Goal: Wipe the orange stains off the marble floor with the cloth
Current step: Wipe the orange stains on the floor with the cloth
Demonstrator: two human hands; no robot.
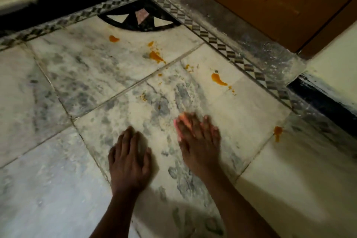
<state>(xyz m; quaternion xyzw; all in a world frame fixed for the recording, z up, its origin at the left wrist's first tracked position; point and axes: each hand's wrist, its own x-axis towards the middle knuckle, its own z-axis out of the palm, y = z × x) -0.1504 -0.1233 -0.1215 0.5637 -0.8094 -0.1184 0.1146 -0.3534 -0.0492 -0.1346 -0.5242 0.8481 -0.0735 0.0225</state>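
Right hand [197,137] presses a pink cloth [178,121] flat beneath its open grip; left hand [131,158] rests open.

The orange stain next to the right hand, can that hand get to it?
Probably yes. The orange stain lies on bare marble floor just right of the right hand, which presses a pink cloth; nothing lies between them.

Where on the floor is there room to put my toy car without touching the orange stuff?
The gray marble left of the left hand is bare, and so is the pale slab right of the right hand. It is crowded ahead: orange stains dot the floor up to the black inlay.
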